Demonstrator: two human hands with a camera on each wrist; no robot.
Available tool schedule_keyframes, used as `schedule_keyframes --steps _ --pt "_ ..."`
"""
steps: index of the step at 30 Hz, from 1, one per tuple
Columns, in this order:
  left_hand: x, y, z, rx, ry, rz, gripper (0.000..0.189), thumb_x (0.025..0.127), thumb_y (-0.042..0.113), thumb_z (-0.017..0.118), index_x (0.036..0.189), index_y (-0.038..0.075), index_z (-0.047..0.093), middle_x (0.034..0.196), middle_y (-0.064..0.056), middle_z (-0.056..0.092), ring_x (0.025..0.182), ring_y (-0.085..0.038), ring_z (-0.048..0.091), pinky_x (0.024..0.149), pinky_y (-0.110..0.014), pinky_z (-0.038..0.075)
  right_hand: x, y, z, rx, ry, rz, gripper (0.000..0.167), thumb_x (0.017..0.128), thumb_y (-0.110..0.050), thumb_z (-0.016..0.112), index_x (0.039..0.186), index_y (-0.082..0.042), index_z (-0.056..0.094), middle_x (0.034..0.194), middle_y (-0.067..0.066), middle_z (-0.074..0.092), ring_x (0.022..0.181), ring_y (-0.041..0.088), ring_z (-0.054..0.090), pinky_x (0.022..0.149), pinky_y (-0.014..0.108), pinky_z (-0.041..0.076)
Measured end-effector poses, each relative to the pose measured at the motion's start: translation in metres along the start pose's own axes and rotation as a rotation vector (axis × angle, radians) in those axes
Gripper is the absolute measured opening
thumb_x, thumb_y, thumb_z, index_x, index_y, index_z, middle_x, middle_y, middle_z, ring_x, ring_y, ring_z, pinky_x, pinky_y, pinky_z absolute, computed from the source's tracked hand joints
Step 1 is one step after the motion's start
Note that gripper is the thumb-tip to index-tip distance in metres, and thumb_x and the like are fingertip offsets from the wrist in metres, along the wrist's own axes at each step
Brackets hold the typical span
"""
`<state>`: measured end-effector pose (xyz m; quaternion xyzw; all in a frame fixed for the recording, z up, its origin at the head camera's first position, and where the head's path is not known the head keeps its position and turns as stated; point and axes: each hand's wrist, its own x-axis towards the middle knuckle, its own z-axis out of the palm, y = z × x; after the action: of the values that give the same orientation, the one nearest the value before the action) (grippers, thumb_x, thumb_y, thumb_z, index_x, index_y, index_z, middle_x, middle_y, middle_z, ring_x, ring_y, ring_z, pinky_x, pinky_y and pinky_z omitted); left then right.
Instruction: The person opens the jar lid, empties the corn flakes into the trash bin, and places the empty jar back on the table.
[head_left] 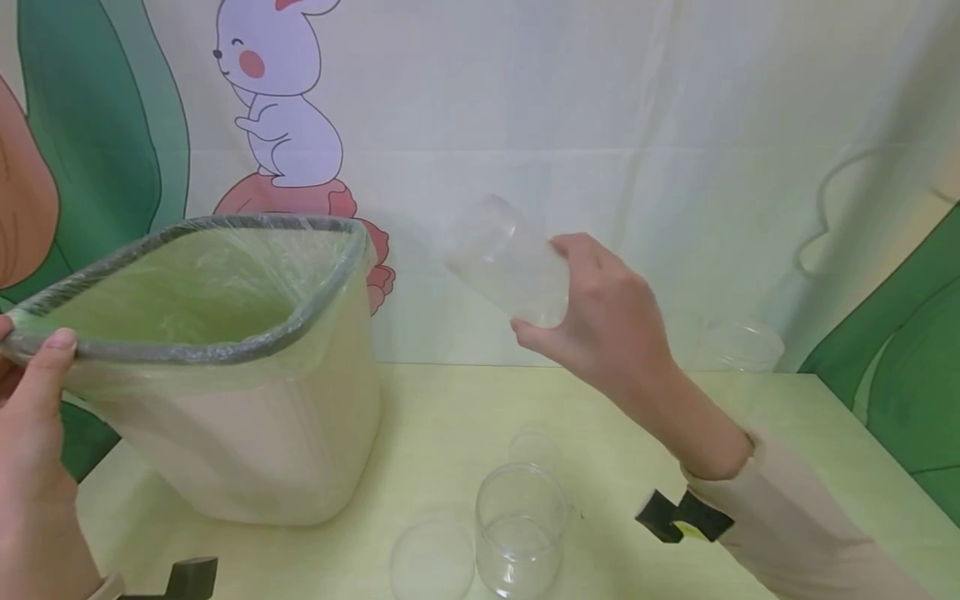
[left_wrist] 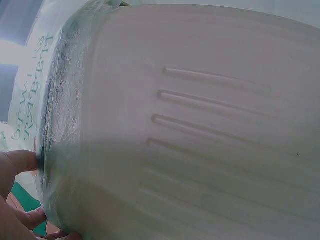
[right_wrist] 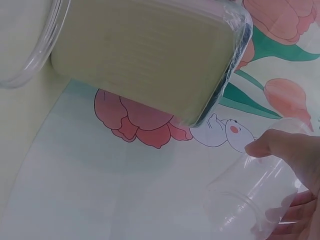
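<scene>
A light-coloured trash bin (head_left: 255, 433) stands at the left of the table, lined with a clear plastic bag (head_left: 330, 267) folded over its grey rim. My left hand (head_left: 37, 417) pinches the near left corner of that rim, thumb on top; the left wrist view shows its fingers (left_wrist: 22, 162) at the bagged edge. Raised in the air to the right of the bin, my right hand (head_left: 607, 317) grips a clear plastic cup (head_left: 502, 258) around one end. The cup tilts, its far end pointing up and left; it also shows in the right wrist view.
In front of the bin stands a clear cylindrical jar (head_left: 521, 525), with a flat clear disc (head_left: 431, 562) beside it. Another clear container (head_left: 750, 346) is at the back right. A printed curtain (head_left: 480, 100) hangs behind the pale table (head_left: 435, 442).
</scene>
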<state>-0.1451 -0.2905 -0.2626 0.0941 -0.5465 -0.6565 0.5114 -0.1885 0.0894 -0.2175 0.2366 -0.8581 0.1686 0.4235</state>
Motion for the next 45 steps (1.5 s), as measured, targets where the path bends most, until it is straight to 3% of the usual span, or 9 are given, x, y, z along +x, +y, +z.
schedule_keyframes --steps 14,25,29,35,45 --pt "-0.001 -0.001 -0.001 0.029 0.009 -0.007 0.032 0.083 0.003 0.062 0.112 0.014 0.057 0.105 0.005 0.050 0.092 -0.003 0.044 0.080 -0.008 0.038 -0.026 0.019 0.008 0.123 0.018 0.132 0.062 0.056 -0.018 0.083 0.104 0.006 0.052 0.092 0.019 0.062 0.072 0.031 0.058 0.057 0.043 0.050" --pt "0.002 0.002 0.000 -0.083 0.064 -0.129 0.034 0.079 0.003 0.068 0.110 0.012 0.059 0.107 0.002 0.051 0.091 -0.005 0.046 0.083 -0.009 0.040 -0.042 0.029 0.013 0.225 0.027 0.198 0.064 0.054 -0.014 0.085 0.105 0.005 0.051 0.095 0.020 0.061 0.082 0.033 0.058 0.062 0.047 0.050" --pt "0.004 0.001 -0.001 -0.082 0.080 -0.160 0.036 0.077 0.005 0.070 0.111 0.012 0.060 0.108 0.001 0.051 0.091 -0.006 0.047 0.087 -0.011 0.040 -0.048 0.032 0.015 0.259 0.027 0.196 0.065 0.054 -0.012 0.085 0.106 0.004 0.050 0.098 0.018 0.061 0.086 0.033 0.059 0.065 0.048 0.050" --pt "0.005 -0.001 -0.001 -0.058 0.077 -0.154 0.037 0.078 0.006 0.070 0.112 0.013 0.060 0.108 0.002 0.051 0.091 -0.005 0.046 0.087 -0.011 0.040 -0.057 0.040 0.017 0.315 0.029 0.185 0.067 0.054 -0.006 0.085 0.109 0.003 0.049 0.106 0.015 0.059 0.095 0.034 0.059 0.075 0.050 0.050" --pt "0.005 -0.003 -0.004 -0.045 0.075 -0.122 0.037 0.078 0.006 0.070 0.113 0.012 0.059 0.108 0.001 0.051 0.091 -0.005 0.046 0.091 -0.014 0.038 -0.071 0.046 0.016 0.408 -0.009 0.278 0.075 0.056 -0.004 0.085 0.120 -0.004 0.045 0.111 0.014 0.059 0.099 0.034 0.058 0.081 0.053 0.048"
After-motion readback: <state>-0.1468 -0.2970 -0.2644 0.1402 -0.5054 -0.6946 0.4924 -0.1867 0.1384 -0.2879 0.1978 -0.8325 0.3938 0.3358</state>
